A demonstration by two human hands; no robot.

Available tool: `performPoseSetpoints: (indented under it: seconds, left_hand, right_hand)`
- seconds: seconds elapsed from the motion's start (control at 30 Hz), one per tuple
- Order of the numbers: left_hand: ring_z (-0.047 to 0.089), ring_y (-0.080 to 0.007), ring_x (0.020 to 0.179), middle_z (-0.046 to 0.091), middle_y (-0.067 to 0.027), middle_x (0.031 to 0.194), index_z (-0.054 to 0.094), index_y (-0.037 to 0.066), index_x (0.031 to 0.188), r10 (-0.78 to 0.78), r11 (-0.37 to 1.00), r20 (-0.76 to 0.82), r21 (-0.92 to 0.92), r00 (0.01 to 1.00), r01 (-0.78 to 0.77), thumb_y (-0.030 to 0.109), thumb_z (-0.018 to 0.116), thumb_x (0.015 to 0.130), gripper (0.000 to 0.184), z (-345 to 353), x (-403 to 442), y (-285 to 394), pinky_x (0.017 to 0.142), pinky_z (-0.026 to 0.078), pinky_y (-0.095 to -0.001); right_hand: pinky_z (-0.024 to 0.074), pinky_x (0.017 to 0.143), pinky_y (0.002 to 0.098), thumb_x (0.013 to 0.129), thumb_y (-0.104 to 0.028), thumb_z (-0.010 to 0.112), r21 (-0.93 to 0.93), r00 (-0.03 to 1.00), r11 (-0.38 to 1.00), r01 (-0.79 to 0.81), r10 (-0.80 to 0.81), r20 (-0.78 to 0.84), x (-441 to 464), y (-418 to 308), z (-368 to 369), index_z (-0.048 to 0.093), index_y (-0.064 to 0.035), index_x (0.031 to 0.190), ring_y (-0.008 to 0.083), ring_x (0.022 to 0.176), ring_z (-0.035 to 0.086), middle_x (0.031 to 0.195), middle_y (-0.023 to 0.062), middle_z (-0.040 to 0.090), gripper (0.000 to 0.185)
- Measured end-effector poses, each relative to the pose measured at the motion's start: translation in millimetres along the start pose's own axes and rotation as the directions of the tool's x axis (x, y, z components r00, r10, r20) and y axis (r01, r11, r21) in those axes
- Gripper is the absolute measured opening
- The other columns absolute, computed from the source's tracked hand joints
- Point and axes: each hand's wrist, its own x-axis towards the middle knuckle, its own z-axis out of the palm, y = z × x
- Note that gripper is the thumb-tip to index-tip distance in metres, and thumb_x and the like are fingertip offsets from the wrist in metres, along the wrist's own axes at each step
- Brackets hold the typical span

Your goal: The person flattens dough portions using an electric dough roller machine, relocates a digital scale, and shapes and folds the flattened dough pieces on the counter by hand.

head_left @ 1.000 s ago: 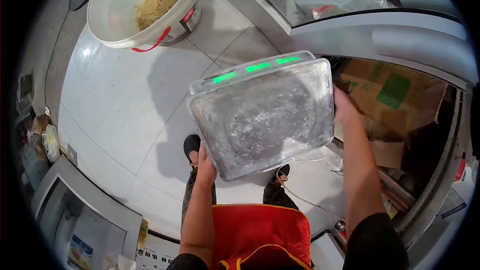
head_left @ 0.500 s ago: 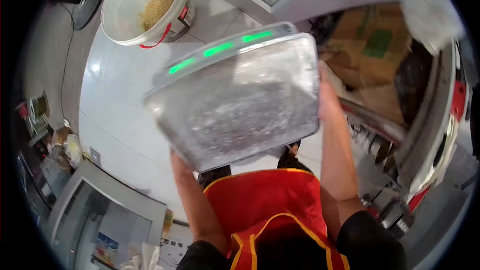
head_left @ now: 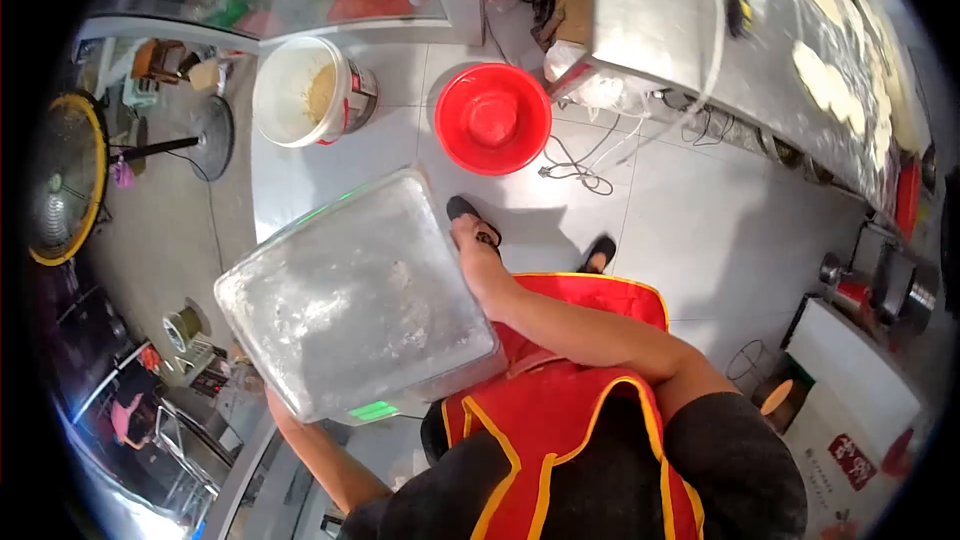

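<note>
A rectangular metal tray [head_left: 350, 300], its surface smudged with white, is held tilted at the left front of my body. Green marks show along its edges. My right hand [head_left: 474, 238] grips the tray's right side, near its upper corner. At the lower left edge, my left hand [head_left: 280, 408] supports the tray, its fingers mostly hidden beneath it. A red apron [head_left: 590, 315] with yellow trim is close behind the tray.
Beyond the tray stand a white bucket [head_left: 292, 105] and a red basin [head_left: 492, 118] on the floor. A metal table [head_left: 660, 20] with dough pieces [head_left: 828, 88] is upper right. Cables [head_left: 585, 165] lie below it. A fan [head_left: 68, 180] stands left.
The view has swung to the right, bringing the red basin and dough table into sight. The tray has moved to my left and turned, still between both hands.
</note>
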Motion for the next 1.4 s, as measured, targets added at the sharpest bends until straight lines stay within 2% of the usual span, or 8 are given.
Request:
performPoseSetpoints:
  seconds: [0.13, 0.33, 0.4, 0.67, 0.8, 0.93, 1.13, 1.4]
  left_hand:
    - [0.061, -0.0233, 0.088, 0.060, -0.0131, 0.108, 0.048, -0.004, 0.122, 0.059, 0.995, 0.041, 0.078, 0.997, -0.062, 0.023, 0.053, 0.088, 0.044, -7, 8, -4, 0.070, 0.051, -0.0344]
    - [0.061, -0.0238, 0.088, 0.059, -0.0156, 0.108, 0.048, -0.006, 0.122, 0.161, 0.976, 0.420, 0.069, 0.893, -0.209, 0.021, 0.048, 0.088, 0.043, 56, -128, -3, 0.070, 0.052, -0.0335]
    - [0.061, -0.0241, 0.089, 0.059, -0.0160, 0.109, 0.048, -0.006, 0.122, 0.160, 0.957, 0.600, 0.098, 0.784, -0.271, 0.020, 0.048, 0.089, 0.042, 104, -175, -6, 0.071, 0.052, -0.0336]
    - [0.061, -0.0254, 0.092, 0.058, -0.0175, 0.112, 0.046, -0.006, 0.123, -0.137, 0.858, 0.983, 0.178, 0.120, -0.481, 0.018, 0.045, 0.089, 0.042, 318, -334, -2, 0.075, 0.052, -0.0341]
    - [0.063, -0.0240, 0.086, 0.060, -0.0171, 0.106, 0.050, -0.007, 0.118, -0.259, 0.825, 0.953, 0.134, -0.155, -0.549, 0.016, 0.045, 0.089, 0.038, 323, -415, 16, 0.071, 0.053, -0.0321]
    - [0.063, -0.0225, 0.081, 0.062, -0.0150, 0.099, 0.055, -0.008, 0.111, -0.384, 0.758, 0.895, 0.168, -0.224, -0.630, 0.016, 0.047, 0.088, 0.034, 481, -505, -69, 0.067, 0.052, -0.0320]
    - [0.063, -0.0171, 0.074, 0.064, -0.0115, 0.091, 0.058, -0.006, 0.105, -0.515, 0.786, 0.735, 0.198, -0.442, -0.586, 0.013, 0.052, 0.087, 0.027, 572, -530, -233, 0.063, 0.051, -0.0280]
    - [0.063, -0.0191, 0.085, 0.063, -0.0115, 0.098, 0.056, -0.004, 0.113, -0.669, 0.672, 0.493, 0.079, -0.557, -0.737, 0.017, 0.053, 0.088, 0.033, 615, -858, -391, 0.074, 0.052, -0.0315]
  right_hand:
    - [0.0403, 0.092, 0.0345, 0.093, -0.052, 0.028, 0.460, 0.956, 0.888, 0.022, -0.153, 0.250, -21, 41, -37, 0.047, -0.0006, 0.126, 0.0234, 0.110, 0.051, 0.119, 0.0157, 0.053, 0.064]
    - [0.0404, 0.094, 0.0365, 0.096, -0.048, 0.026, 0.586, 0.922, 0.761, 0.277, -0.382, 0.060, -219, 82, -135, 0.046, -0.0015, 0.127, 0.0218, 0.110, 0.051, 0.121, 0.0118, 0.054, 0.060]
    - [0.0360, 0.097, 0.0339, 0.096, -0.049, 0.026, 0.608, 0.754, 0.575, 0.547, -0.653, -0.061, -302, 120, -190, 0.048, -0.0024, 0.127, 0.0194, 0.108, 0.050, 0.119, 0.0098, 0.055, 0.060]
    - [0.0378, 0.098, 0.0385, 0.095, -0.049, 0.027, 0.551, 0.615, 0.275, 0.788, -0.380, -0.691, -548, 235, -274, 0.042, -0.0026, 0.131, 0.0255, 0.115, 0.048, 0.129, 0.0135, 0.048, 0.061]
    - [0.0425, 0.095, 0.0381, 0.097, -0.043, 0.028, 0.469, 0.455, 0.028, 0.883, -0.297, -0.839, -582, 272, -202, 0.040, -0.0053, 0.132, 0.0235, 0.112, 0.051, 0.126, 0.0126, 0.049, 0.053]
    - [0.0475, 0.090, 0.0361, 0.097, -0.038, 0.032, 0.393, 0.339, -0.220, 0.893, -0.247, -0.908, -554, 318, -347, 0.045, -0.0058, 0.124, 0.0211, 0.104, 0.055, 0.117, 0.0111, 0.054, 0.044]
    - [0.0530, 0.072, 0.0342, 0.095, -0.031, 0.039, 0.198, 0.193, -0.267, 0.943, -0.045, -0.980, -571, 392, -361, 0.053, -0.0019, 0.111, 0.0192, 0.082, 0.061, 0.098, 0.0102, 0.060, 0.036]
    - [0.0542, 0.074, 0.0348, 0.094, -0.031, 0.042, -0.132, -0.033, -0.276, 0.952, 0.334, -0.942, -739, 500, -462, 0.052, -0.0015, 0.113, 0.0202, 0.084, 0.062, 0.103, 0.0111, 0.059, 0.036]
